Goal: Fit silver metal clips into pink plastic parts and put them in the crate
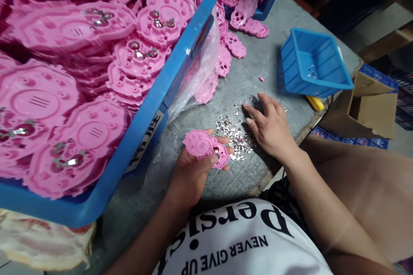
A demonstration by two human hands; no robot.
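At the bottom of the frame, white printed shirt [238, 245]; just beyond, at centre, pink plastic piece [200, 144] gripped between thumb and fingers of the left hand [192, 176]. Right of centre, right hand [271, 131], fingers loosely spread apart, over the edge of scattered tiny shiny metal parts [238, 139] on the grey surface [258, 62]. Farther out, large blue crate [146, 124] of stacked pink casings [93, 131] at upper left, small blue bin [327, 62] at upper right.
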